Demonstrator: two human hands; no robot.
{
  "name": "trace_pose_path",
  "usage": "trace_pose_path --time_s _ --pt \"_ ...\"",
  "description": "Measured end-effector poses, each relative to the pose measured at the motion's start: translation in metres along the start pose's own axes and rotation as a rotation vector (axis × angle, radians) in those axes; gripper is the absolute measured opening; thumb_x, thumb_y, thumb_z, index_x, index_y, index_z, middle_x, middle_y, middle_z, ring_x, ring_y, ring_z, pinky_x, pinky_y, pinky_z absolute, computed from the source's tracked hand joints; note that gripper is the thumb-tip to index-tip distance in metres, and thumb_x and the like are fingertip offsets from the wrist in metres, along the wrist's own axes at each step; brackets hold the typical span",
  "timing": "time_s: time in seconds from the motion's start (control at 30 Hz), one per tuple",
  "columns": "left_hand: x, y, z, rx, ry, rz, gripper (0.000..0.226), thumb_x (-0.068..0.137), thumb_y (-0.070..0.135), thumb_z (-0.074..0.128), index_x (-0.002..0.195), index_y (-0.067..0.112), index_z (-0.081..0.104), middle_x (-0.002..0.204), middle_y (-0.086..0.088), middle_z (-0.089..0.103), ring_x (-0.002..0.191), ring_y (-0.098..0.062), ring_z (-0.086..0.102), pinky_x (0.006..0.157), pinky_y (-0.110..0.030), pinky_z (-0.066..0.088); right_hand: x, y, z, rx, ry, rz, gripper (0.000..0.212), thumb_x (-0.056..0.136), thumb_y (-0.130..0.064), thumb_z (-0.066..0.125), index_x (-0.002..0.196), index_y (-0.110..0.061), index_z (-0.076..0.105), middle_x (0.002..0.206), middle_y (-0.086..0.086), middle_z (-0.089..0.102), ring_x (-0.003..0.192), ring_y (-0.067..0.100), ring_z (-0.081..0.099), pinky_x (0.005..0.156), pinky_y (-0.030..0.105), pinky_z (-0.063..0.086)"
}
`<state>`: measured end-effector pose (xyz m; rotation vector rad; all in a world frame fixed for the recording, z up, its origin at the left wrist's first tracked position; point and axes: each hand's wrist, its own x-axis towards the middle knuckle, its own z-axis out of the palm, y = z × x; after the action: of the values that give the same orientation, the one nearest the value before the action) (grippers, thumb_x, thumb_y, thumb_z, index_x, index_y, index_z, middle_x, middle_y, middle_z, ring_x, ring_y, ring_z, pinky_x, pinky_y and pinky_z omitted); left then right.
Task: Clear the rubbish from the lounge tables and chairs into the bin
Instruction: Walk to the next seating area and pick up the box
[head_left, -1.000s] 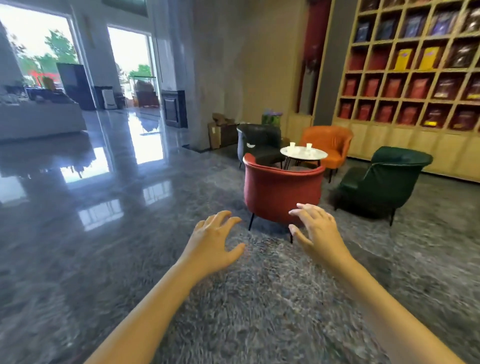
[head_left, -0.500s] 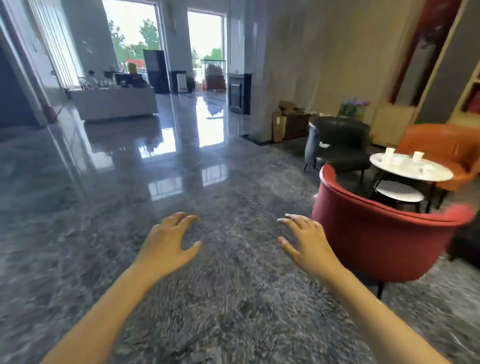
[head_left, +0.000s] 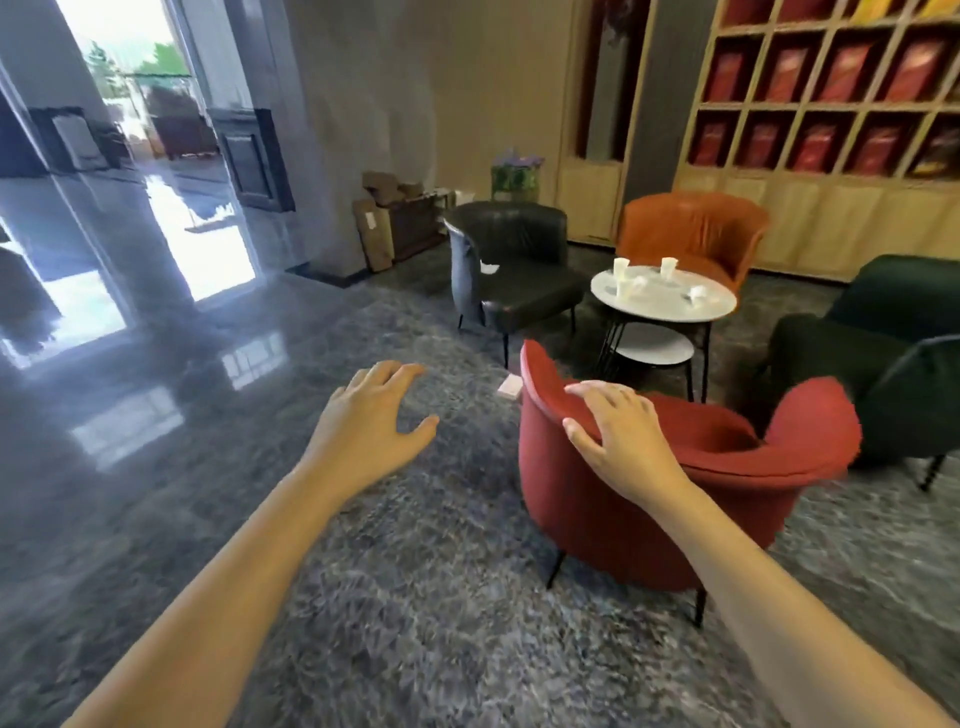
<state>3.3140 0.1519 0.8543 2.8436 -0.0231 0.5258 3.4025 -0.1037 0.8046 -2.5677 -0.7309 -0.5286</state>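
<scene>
Lounge, daylit.
- Round white table (head_left: 667, 307), with a lower table (head_left: 655, 349) nested under it.
- Four chairs ring the table: red chair (head_left: 623, 509) in front of it, black chair (head_left: 519, 270) to its left, orange chair (head_left: 691, 228) behind it, green chair (head_left: 883, 332) to its right.
- Floor (head_left: 415, 597): glossy grey marble all around the table.
- Shelf wall (head_left: 831, 171): pale wood cubbies holding red packets, behind and right of the table.
- Grey wall (head_left: 374, 104): behind and left of the table, with boxes (head_left: 395, 218) at its foot.
- Glass doors (head_left: 140, 52): far left of the table, their bright daylight mirrored on the floor.
</scene>
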Motion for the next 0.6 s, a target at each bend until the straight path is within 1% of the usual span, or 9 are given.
trace_pose_path --time_s 0.13,0.23,0.33,0.43,0.53,0.6 --pt "0.099 -0.061 0.035 -0.016 -0.043 -0.004 0.055 0.086 0.038 0.058 0.135 0.020 0.042 0.133 0.000 0.047 0.124 -0.022 0.042 0.101 -0.040 0.036 0.101 0.013 0.085 0.065 -0.084 0.032 0.041 0.092 -0.037 0.045 0.130 -0.022 0.044 0.134 -0.004 0.046 0.127 0.017 0.035 0.100 0.033 0.023" --pt "0.174 -0.109 0.051 -0.014 -0.098 -0.005 0.054 0.085 0.036 0.060 0.134 0.020 0.045 0.132 -0.001 0.049 0.124 -0.022 0.043 0.101 -0.040 0.036 0.179 0.018 0.135 0.095 -0.134 0.032 0.042 0.093 -0.040 0.042 0.132 -0.023 0.042 0.136 -0.005 0.044 0.128 0.015 0.034 0.101 0.032 0.023" --pt "0.247 -0.149 0.068 -0.004 -0.106 -0.004 0.055 0.084 0.034 0.062 0.133 0.016 0.046 0.132 -0.004 0.049 0.122 -0.026 0.045 0.100 -0.042 0.037 0.251 0.026 0.168 0.125 -0.132 0.038 0.042 0.093 -0.040 0.042 0.131 -0.022 0.042 0.135 -0.004 0.045 0.126 0.016 0.035 0.100 0.030 0.021" --pt "0.318 -0.182 0.098 -0.033 -0.130 0.013 0.056 0.084 0.036 0.061 0.134 0.017 0.045 0.133 -0.004 0.048 0.123 -0.026 0.043 0.101 -0.044 0.037 0.315 0.044 0.197 0.128 -0.140 0.060 0.042 0.093 -0.038 0.042 0.131 -0.021 0.043 0.136 -0.002 0.045 0.126 0.018 0.035 0.101 0.033 0.022" --pt "0.402 -0.206 0.137 -0.073 -0.171 0.062 0.058 0.085 0.038 0.059 0.136 0.019 0.041 0.137 -0.002 0.045 0.126 -0.024 0.041 0.102 -0.043 0.037 0.379 0.075 0.223 0.093 -0.112 0.112 0.041 0.093 -0.037 0.043 0.131 -0.020 0.043 0.134 -0.001 0.046 0.126 0.019 0.036 0.100 0.037 0.025" --pt "0.462 -0.218 0.161 -0.106 -0.168 0.119 0.057 0.085 0.038 0.059 0.135 0.019 0.042 0.136 -0.002 0.046 0.125 -0.024 0.041 0.100 -0.042 0.038 0.422 0.100 0.238 0.055 -0.095 0.161 0.041 0.093 -0.036 0.043 0.131 -0.020 0.043 0.135 -0.001 0.045 0.127 0.019 0.034 0.100 0.038 0.024"
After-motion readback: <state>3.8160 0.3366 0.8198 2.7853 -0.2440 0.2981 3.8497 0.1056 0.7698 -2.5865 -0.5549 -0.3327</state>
